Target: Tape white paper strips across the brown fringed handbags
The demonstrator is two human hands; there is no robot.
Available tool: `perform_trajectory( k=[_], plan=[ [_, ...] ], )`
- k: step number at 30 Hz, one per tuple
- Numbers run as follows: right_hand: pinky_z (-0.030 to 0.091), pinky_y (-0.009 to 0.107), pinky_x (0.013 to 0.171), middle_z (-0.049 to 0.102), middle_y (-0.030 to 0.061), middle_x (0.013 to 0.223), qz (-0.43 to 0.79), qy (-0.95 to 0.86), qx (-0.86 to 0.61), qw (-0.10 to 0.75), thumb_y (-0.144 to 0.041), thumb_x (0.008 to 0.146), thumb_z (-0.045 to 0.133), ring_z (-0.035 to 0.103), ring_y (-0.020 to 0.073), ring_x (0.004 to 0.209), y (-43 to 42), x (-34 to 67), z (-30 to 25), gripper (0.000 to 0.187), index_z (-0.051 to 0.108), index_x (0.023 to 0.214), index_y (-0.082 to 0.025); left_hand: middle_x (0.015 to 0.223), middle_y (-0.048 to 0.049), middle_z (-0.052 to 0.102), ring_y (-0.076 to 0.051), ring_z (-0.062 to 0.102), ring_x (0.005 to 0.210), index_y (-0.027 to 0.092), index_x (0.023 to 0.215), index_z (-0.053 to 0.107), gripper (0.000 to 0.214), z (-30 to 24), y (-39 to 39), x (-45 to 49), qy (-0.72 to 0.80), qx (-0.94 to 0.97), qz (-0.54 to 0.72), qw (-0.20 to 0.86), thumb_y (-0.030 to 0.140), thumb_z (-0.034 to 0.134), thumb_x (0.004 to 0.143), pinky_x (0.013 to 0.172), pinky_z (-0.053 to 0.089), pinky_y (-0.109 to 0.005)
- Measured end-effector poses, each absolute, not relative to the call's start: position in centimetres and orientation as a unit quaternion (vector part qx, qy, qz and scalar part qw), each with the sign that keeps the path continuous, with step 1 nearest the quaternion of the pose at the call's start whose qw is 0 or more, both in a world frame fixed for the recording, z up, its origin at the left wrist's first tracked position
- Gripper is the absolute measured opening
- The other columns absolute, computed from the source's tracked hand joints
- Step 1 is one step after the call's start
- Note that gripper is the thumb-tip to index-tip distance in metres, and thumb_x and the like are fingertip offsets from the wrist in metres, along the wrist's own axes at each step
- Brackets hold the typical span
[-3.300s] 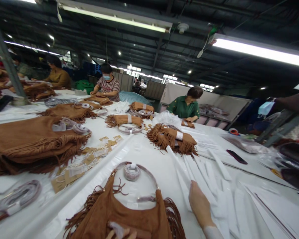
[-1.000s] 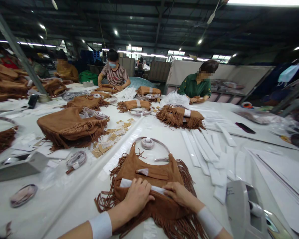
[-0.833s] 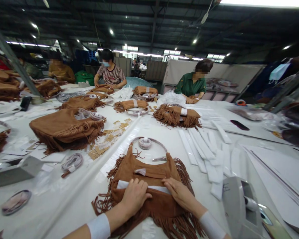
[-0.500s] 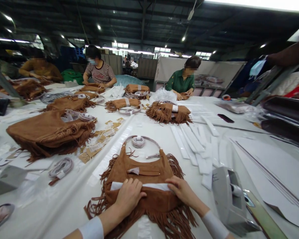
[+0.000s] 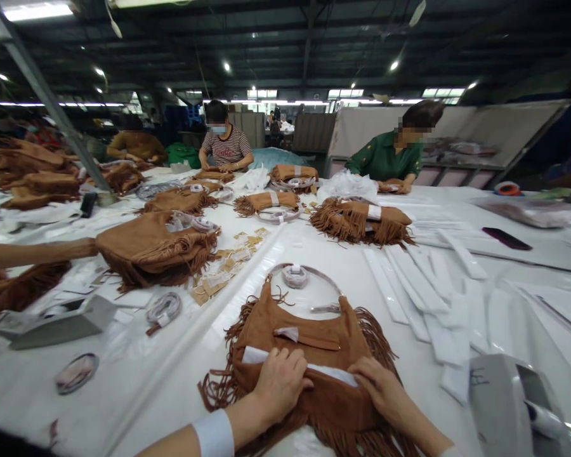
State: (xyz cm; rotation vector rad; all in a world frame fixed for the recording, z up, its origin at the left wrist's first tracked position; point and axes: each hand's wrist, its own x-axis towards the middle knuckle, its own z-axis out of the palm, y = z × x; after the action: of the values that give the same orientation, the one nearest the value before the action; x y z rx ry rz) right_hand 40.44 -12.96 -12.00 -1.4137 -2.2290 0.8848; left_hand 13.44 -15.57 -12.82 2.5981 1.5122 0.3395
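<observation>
Brown suede bag (image 5: 314,343) flat on the table (image 5: 171,393), near edge, pretty much dead centre. Strap loop (image 5: 295,277) toward the far side, fringe toward the near side and out both flanks. White strip (image 5: 253,355) laid across the bag body, long axis left to right, left end poking out past the left hand (image 5: 282,384).

re: Which hand closer to the strip then? Gripping or just pressing?

Both right on it tbh. Over the middle stretch, the left hand, fingers bent down onto strip and suede. Pinching or only pressing, can't tell from this angle. On the right end, the right hand (image 5: 385,395), laid flat and unclenched, fingertips pointing left along the strip, nothing grasped. Short bare bit of strip showing between the two.

re: Surface? Room around?

White tabletop, smooth, kinda glossy. Spare strips (image 5: 423,292) fanned out just right of the bag, grey tape dispenser (image 5: 502,400) at the near right. Off to the left: paper tags (image 5: 221,273), a stack (image 5: 147,244) of the same bags, somebody else's arm (image 5: 33,252) reaching in at that stack. More fringed bags (image 5: 361,219) farther out, co-workers (image 5: 226,149) along the far edge. Dark factory roof, tube lights overhead.
</observation>
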Motion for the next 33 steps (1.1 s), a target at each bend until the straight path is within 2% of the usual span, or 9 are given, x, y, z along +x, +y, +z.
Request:
perform_trajectory(
  k=[3,6,12,16,19,22,24,28,33],
  plan=[
    [0.044,0.041,0.084,0.063,0.0058,0.085,0.308,-0.784,-0.508,0.183,-0.036,0.091,0.037,0.056,0.0233,0.087,-13.0,40.3,-12.1,0.029,0.063,0.083,-0.024,0.121,-0.0032,0.057,-0.022,0.053,0.091,0.022,0.105,0.051,0.024,-12.8,-15.6,13.4,0.492,0.861,0.117,0.056,0.041,0.055,0.091,0.074,0.038,-0.038],
    [0.045,0.040,0.083,0.063,0.0057,0.085,0.300,-0.782,-0.513,0.190,-0.035,0.091,0.037,0.055,0.0229,0.086,-13.3,40.1,-12.0,0.029,0.062,0.082,-0.023,0.127,-0.0027,0.055,-0.022,0.053,0.091,0.022,0.105,0.052,0.021,-12.9,-15.7,13.4,0.485,0.865,0.118,0.055,0.038,0.055,0.091,0.075,0.038,-0.038],
    [0.043,0.039,0.084,0.063,0.0048,0.085,0.299,-0.789,-0.506,0.181,-0.030,0.092,0.037,0.055,0.0211,0.086,-13.4,39.9,-11.9,0.029,0.063,0.082,-0.023,0.096,-0.0004,0.061,-0.022,0.052,0.086,0.022,0.096,0.052,0.014,-13.0,-15.8,13.6,0.484,0.865,0.105,0.077,0.035,0.056,0.091,0.073,0.037,-0.037],
    [0.042,0.038,0.083,0.064,0.0052,0.086,0.292,-0.798,-0.502,0.159,-0.028,0.092,0.037,0.056,0.0207,0.086,-13.3,39.9,-11.5,0.029,0.064,0.084,-0.022,0.093,-0.0011,0.060,-0.023,0.051,0.087,0.022,0.092,0.053,0.012,-12.9,-15.8,13.8,0.497,0.856,0.110,0.087,0.034,0.054,0.092,0.074,0.036,-0.037],
    [0.040,0.040,0.082,0.064,0.0060,0.087,0.228,-0.810,-0.526,0.124,-0.027,0.094,0.036,0.055,0.0222,0.087,-13.7,38.9,-10.4,0.030,0.064,0.086,-0.021,0.091,-0.0014,0.059,-0.022,0.050,0.086,0.021,0.090,0.053,0.012,-12.9,-15.8,13.8,0.511,0.847,0.113,0.098,0.033,0.053,0.092,0.074,0.036,-0.036],
    [0.038,0.043,0.088,0.063,0.0073,0.102,0.171,-0.832,-0.515,0.117,-0.036,0.092,0.051,0.053,0.0247,0.097,-14.3,36.8,-9.6,0.021,0.061,0.103,-0.020,0.090,-0.0019,0.059,-0.022,0.051,0.085,0.021,0.089,0.054,0.011,-13.1,-15.6,13.7,0.509,0.847,0.115,0.106,0.031,0.052,0.093,0.075,0.036,-0.036],
    [0.040,0.041,0.087,0.061,0.0081,0.107,0.173,-0.843,-0.496,0.113,-0.040,0.084,0.065,0.052,0.0255,0.099,-14.8,35.3,-9.7,0.034,0.058,0.110,-0.020,0.090,-0.0022,0.059,-0.022,0.051,0.086,0.021,0.091,0.055,0.011,-13.3,-15.6,13.6,0.504,0.848,0.117,0.113,0.031,0.051,0.093,0.075,0.037,-0.036],
    [0.043,0.036,0.076,0.060,0.0072,0.095,0.162,-0.849,-0.495,0.096,-0.037,0.086,0.063,0.053,0.0239,0.089,-15.3,33.9,-11.1,0.020,0.061,0.091,-0.018,0.092,-0.0025,0.060,-0.021,0.053,0.087,0.021,0.104,0.055,0.017,-13.3,-15.3,13.6,0.502,0.846,0.118,0.131,0.034,0.054,0.092,0.076,0.039,-0.034],
    [0.043,0.035,0.073,0.060,0.0065,0.091,0.140,-0.859,-0.478,0.118,-0.033,0.090,0.058,0.053,0.0221,0.085,-14.7,34.2,-13.3,0.016,0.060,0.086,-0.018,0.094,-0.0018,0.058,-0.022,0.053,0.087,0.024,0.088,0.058,0.013,-13.7,-14.8,12.8,0.525,0.840,0.100,0.088,0.034,0.051,0.093,0.070,0.040,-0.032]
  ],
)
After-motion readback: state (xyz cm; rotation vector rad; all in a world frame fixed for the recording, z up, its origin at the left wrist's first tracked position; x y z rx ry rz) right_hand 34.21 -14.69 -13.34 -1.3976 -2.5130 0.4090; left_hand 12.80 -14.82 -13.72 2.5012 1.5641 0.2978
